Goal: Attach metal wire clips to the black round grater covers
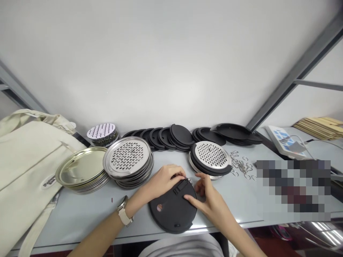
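A black round plastic disc [174, 210] lies tilted at the table's front edge, with a small hole at its left and a slotted raised part near its top. My left hand [167, 178] is closed at the disc's upper edge, its fingertips pinching a small metal ring [189, 180] there. At the disc's right side, my right hand [210, 198] grips the rim. Its thumb rests on the black face while the other fingers curl by the edge, partly hidden. Just beyond stands a stack of perforated metal grater discs with a black rim [211, 155].
Left are stacked grater plates [128, 157], gold-toned lids [83, 167] and a cream bag [34, 171]. Black discs [182, 135] line the wall. Loose metal rings and clips [242, 166] lie right, before a white box [285, 141] and wooden pieces [318, 127]. One area is pixelated.
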The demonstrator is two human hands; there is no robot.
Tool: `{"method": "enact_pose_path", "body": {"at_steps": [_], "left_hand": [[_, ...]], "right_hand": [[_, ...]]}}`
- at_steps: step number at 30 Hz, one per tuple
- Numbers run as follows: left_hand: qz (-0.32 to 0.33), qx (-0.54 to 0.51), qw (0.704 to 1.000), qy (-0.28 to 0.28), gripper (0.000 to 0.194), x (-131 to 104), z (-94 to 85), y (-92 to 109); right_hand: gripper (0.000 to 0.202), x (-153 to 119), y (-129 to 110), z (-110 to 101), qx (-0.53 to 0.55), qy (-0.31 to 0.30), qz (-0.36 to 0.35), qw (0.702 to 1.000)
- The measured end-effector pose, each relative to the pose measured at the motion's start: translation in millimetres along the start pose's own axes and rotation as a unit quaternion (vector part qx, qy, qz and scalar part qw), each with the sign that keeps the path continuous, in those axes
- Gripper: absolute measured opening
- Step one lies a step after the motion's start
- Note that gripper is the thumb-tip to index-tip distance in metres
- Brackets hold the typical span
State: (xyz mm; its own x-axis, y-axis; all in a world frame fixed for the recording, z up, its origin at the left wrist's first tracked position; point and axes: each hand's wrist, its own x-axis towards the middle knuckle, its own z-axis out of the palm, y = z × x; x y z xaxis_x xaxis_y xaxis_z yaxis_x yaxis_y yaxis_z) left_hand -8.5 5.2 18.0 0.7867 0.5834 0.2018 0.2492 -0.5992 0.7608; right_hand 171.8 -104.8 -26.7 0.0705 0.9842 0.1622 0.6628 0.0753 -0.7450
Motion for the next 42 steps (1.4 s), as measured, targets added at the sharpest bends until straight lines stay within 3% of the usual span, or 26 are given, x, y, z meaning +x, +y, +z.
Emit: {"method": "enact_pose_path", "body": {"at_steps": [6,19,31,38,42], "left_hand": [[-0.02,-0.023,0.999,0.027,0.016,0.3,1.1,-2.2],[-0.015,-0.011,0.997,0.08,0.019,-0.2,3.0,-3.6],[-0.048,-0.022,0.996,0.075,0.012,-0.7,-0.1,-5.0],[-0.045,0.025,0.997,0.056,0.016,-6.7,-6.9,-1.2],[-0.031,0.049,0.997,0.042,0.017,-6.6,-8.2,-1.9]], "right_hand": [[0.037,11.6,6.9,-5.2,0.115,-0.032,-0.002,0.993],[0.024,23.6,11.6,-2.9,0.15,-0.054,-0.042,0.986],[0.011,33.5,7.0,-5.7,-0.003,-0.042,-0.097,0.994],[0.014,36.3,-3.9,-13.7,-0.156,-0.05,-0.182,0.969],[0.014,36.4,-8.2,-14.7,-0.184,-0.033,-0.202,0.961]]}}
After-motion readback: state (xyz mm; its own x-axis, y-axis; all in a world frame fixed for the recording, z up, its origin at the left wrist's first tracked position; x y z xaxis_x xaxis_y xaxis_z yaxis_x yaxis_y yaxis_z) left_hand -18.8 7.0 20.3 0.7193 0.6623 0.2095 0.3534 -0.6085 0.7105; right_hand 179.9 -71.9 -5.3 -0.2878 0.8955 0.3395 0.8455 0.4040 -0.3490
